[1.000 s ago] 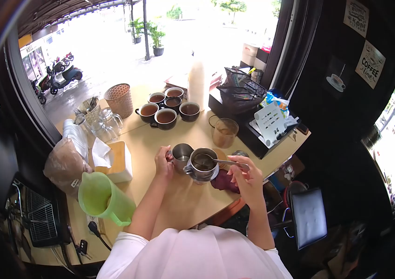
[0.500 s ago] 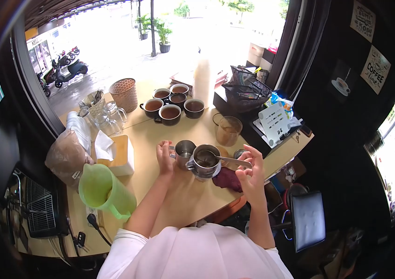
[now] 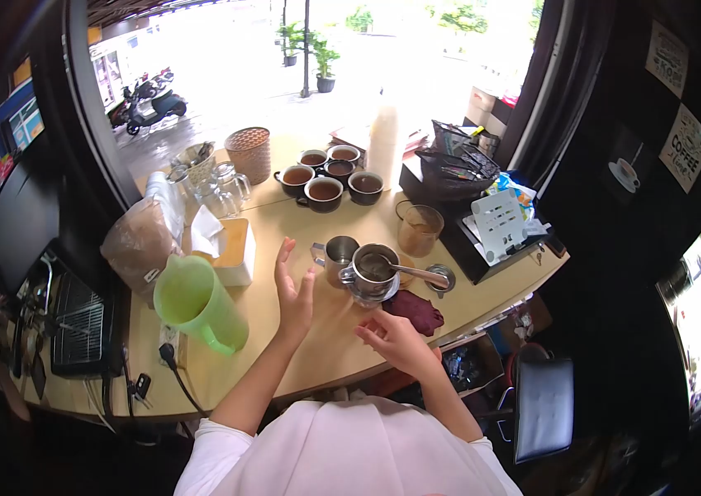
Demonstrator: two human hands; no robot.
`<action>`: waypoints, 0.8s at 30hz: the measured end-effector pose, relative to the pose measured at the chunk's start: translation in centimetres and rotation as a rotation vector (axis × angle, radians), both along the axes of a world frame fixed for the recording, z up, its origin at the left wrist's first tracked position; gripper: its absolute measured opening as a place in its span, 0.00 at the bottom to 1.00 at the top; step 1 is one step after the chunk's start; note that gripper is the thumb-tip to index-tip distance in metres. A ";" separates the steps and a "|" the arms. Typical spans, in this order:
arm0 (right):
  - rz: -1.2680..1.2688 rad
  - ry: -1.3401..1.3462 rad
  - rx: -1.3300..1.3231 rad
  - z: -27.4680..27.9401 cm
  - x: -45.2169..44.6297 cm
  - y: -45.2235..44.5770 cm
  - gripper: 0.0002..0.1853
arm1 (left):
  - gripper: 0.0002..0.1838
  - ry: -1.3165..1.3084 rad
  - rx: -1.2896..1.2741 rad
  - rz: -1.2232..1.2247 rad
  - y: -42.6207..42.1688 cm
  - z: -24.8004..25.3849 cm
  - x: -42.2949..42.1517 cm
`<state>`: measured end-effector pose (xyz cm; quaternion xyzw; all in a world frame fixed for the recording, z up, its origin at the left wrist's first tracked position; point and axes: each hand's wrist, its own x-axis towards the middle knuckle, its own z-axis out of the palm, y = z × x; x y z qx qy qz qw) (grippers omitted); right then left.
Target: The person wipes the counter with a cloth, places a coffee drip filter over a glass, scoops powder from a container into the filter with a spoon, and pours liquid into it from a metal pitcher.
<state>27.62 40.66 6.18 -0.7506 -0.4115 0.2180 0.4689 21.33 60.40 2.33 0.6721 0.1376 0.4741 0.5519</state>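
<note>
The table [image 3: 292,227] is filling the middle here, its pale top running right up to the window. The jug [image 3: 201,306], green and upright, is standing to the left, with the tissue box [image 3: 236,252] sitting just behind it. Six dark cups [image 3: 323,197] are clustering toward the far side, each showing brown liquid.

And the hands! The left hand [image 3: 291,285] is hovering beside the mug [image 3: 337,271], fingers up and spread wide, thumb apart, gripping nothing. The right hand [image 3: 396,337] is hanging just in front of the pot [image 3: 373,266], fingers loosely curling, part-open, with nothing showing in them.

The glass [image 3: 420,231] is standing behind the pot, a little to the right. The maroon cloth [image 3: 416,312] is lying bunched near the right hand. That pot is sitting upright, close by the mug's right side. The spoon [image 3: 418,272] is leaning in it, handle pointing right, reaching toward the little lid [image 3: 441,279].
</note>
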 end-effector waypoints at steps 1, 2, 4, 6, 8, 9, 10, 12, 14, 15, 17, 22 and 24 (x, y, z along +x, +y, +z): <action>0.042 0.013 -0.010 0.1 -0.4 0.7 0.16 | 0.32 -0.013 0.013 -0.013 -0.5 0.3 -0.7; 0.084 -0.009 -0.021 0.0 -0.6 1.4 0.15 | 0.33 -0.049 -0.057 -0.062 -1.0 0.7 -1.2; 0.143 0.016 0.043 -0.9 -1.1 3.1 0.14 | 0.34 -0.019 -0.027 -0.085 -1.5 1.4 -2.5; 0.207 0.035 0.103 -1.4 -1.7 4.9 0.15 | 0.33 0.002 0.008 -0.101 -2.0 2.7 -4.1; 0.273 0.045 0.160 -1.5 -2.2 6.8 0.16 | 0.30 0.012 0.047 -0.178 -2.4 4.5 -6.0; 0.309 0.038 0.231 -2.1 -2.4 7.8 0.18 | 0.29 0.017 0.068 -0.218 -2.7 5.5 -6.9; 0.342 0.030 0.302 -2.8 -2.5 8.9 0.19 | 0.22 -0.007 0.165 -0.158 -3.1 6.4 -7.7; 0.396 0.000 0.338 -2.5 -3.4 10.2 0.22 | 0.19 -0.084 0.422 0.038 -3.0 7.2 -9.7; 0.435 -0.047 0.271 -1.7 -4.4 11.1 0.26 | 0.17 -0.174 0.608 0.304 -2.1 6.7 -11.9; 0.447 -0.040 0.246 -1.2 -5.0 11.4 0.28 | 0.19 -0.247 0.580 0.479 -1.4 6.5 -12.5; 0.466 -0.025 0.195 -0.4 -6.2 12.0 0.32 | 0.22 -0.314 0.442 0.723 0.0 6.3 -13.7; 0.539 -0.044 0.336 -2.0 -7.3 14.4 0.42 | 0.27 -0.129 -0.065 0.722 4.3 2.6 -16.4; 0.551 -0.046 0.381 -2.7 -7.6 15.2 0.44 | 0.33 -0.135 -0.314 0.516 6.4 -1.1 -17.0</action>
